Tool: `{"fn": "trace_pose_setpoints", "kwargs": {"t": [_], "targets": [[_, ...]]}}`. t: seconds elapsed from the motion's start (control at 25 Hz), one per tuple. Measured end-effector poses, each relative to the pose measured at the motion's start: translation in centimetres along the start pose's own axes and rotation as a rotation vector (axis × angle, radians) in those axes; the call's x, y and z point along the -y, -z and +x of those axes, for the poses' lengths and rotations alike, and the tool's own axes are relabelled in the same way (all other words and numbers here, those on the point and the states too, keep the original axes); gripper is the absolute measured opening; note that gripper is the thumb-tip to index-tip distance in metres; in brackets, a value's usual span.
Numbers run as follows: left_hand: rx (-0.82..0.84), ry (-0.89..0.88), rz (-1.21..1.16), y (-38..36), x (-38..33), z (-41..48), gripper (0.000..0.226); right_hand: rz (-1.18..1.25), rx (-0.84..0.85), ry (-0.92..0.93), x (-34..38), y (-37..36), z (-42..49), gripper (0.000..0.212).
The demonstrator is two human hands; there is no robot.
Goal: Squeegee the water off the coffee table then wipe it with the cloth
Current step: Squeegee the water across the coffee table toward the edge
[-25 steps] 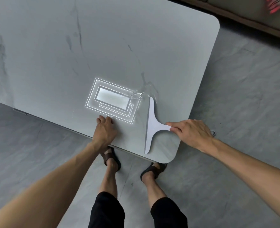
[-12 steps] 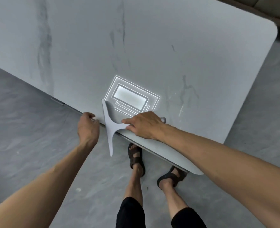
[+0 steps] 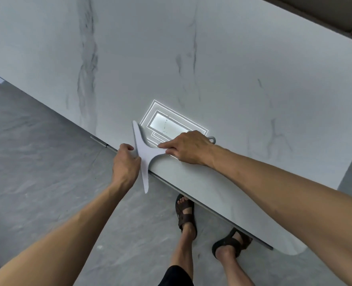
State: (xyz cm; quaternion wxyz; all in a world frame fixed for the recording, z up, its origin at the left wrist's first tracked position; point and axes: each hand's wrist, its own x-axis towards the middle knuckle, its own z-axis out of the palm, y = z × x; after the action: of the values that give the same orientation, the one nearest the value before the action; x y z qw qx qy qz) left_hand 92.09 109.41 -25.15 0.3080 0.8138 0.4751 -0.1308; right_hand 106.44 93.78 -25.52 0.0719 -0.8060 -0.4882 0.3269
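Observation:
A white T-shaped squeegee (image 3: 142, 153) lies across the near edge of the grey marble coffee table (image 3: 212, 69), its blade half over the floor. My right hand (image 3: 188, 147) grips its handle on the tabletop; a small hanging loop sticks out behind the hand. My left hand (image 3: 124, 162) curls at the table edge against the blade's left side, thumb touching the blade. A bright ceiling-light reflection (image 3: 171, 124) shines on the tabletop just beyond the squeegee. No cloth is in view.
Grey tiled floor (image 3: 36, 162) lies left of and below the table. My sandalled feet (image 3: 186, 215) stand under the near edge. A sofa edge (image 3: 336, 15) shows at the top right.
My right hand has dragged the squeegee from the table's right end leftwards along the near edge. My left hand has slid from the tabletop to the edge, beside the blade.

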Motion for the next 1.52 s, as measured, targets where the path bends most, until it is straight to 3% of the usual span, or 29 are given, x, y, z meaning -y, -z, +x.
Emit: {"fn": "trace_pose_setpoints", "kwargs": {"t": [0.24, 0.36, 0.64, 1.08, 1.28, 1.52], "targets": [[0.148, -0.143, 0.073, -2.9, -5.0, -0.7, 0.029, 0.175, -0.157, -0.352, -7.6, 0.6, -7.3, 0.037], [0.206, -0.304, 0.14, -5.4, -8.2, -2.7, 0.025, 0.206, -0.202, -0.487, -11.5, -0.4, -13.5, 0.037], [0.386, -0.602, 0.525, -12.6, -13.2, -7.9, 0.042, 0.272, -0.286, -0.733, -17.3, -3.8, -26.4, 0.036], [0.425, -0.617, 0.65, -16.8, -15.9, -14.1, 0.043, 0.315, -0.375, -0.85, -19.8, -6.4, -37.3, 0.035], [0.512, -0.682, 0.757, -16.8, -16.5, -14.0, 0.047, 0.38, -0.596, -0.861, -18.0, -6.1, -40.0, 0.04], [0.576, -0.46, 0.557, -14.8, -17.1, -12.9, 0.034, 0.358, -0.518, -0.901, -15.8, -6.2, -41.9, 0.035]]}}
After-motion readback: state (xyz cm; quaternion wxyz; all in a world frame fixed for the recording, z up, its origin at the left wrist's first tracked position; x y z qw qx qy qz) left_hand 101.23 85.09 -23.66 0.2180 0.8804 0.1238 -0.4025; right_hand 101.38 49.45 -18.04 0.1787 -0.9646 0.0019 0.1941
